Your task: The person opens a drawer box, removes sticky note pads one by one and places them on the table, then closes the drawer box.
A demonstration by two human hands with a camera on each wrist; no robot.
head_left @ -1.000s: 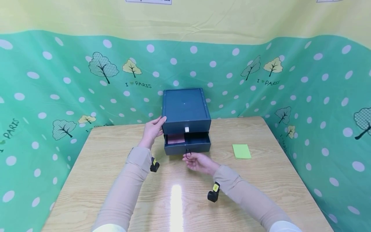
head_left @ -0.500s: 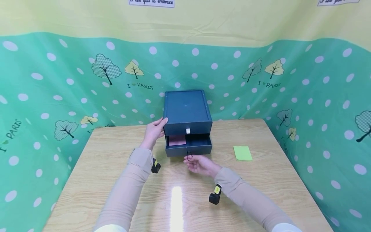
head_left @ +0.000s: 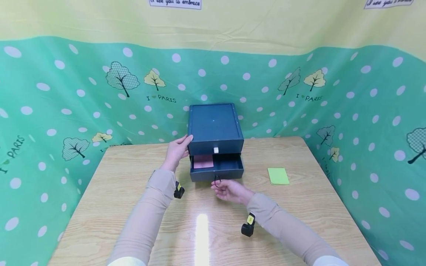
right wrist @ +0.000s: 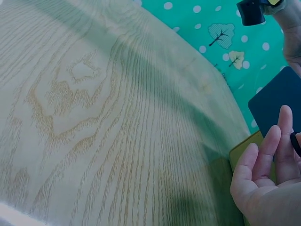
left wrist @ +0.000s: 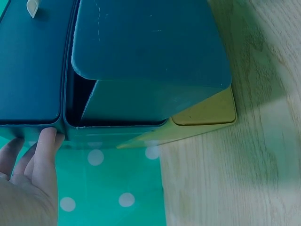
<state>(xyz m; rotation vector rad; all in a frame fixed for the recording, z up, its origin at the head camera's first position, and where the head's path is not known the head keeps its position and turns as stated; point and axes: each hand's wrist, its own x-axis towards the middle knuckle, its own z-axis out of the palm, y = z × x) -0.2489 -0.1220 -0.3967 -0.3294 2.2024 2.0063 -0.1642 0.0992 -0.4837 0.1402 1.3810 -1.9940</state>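
A dark blue drawer cabinet (head_left: 214, 123) stands at the back of the table. Below its upper drawer, which has a white tab (head_left: 216, 150), a second drawer (head_left: 217, 175) is pulled partway out. Pink paper (head_left: 203, 161) lies in that drawer's left part. My right hand (head_left: 230, 191) pinches the black loop (head_left: 217, 179) on the drawer's front; in the right wrist view the loop is mostly cut off. Against the cabinet's left side rests my left hand (head_left: 176, 150), its fingertips touching the wall beside the upper drawer.
A light green sticky-note pad (head_left: 278, 176) lies on the wooden table (head_left: 133, 192), right of the cabinet. Below the pulled drawer, a yellow part (left wrist: 207, 110) shows in the left wrist view. A polka-dot green curtain (head_left: 273, 96) hangs close behind and around the table.
The second drawer has come slightly farther out toward me, with my right hand on its loop. My left hand stays on the cabinet's side. The head view has shifted a little.
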